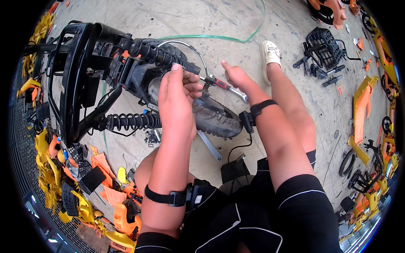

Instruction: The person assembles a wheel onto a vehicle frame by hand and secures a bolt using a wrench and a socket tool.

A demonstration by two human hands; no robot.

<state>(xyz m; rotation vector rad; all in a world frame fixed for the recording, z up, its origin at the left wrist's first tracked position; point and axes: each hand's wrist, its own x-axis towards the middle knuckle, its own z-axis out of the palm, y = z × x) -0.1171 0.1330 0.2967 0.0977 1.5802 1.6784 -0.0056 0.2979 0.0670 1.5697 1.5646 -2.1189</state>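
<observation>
My left hand (178,90) is raised in front of a motorbike's rear end, thumb up and fingers loosely bent, with nothing seen in it. Close by are a black coil shock absorber (154,55) and the knobbly tyre (217,120). My right hand (237,76) hovers beside a ratchet wrench (222,84) with a red and black handle. One digit points outward there; the other fingers are mostly hidden. The wrench's handle shows along its length below that hand, its head end near the wheel's axle. A second shock absorber (133,121) sits nearer me.
A flat metal spanner (209,145) lies beneath the tyre. Black frame parts (325,48) are on the floor at far right. Orange and yellow panels are heaped along both sides, including an orange panel (363,109). A green strap (215,37) crosses the floor beyond the wheel.
</observation>
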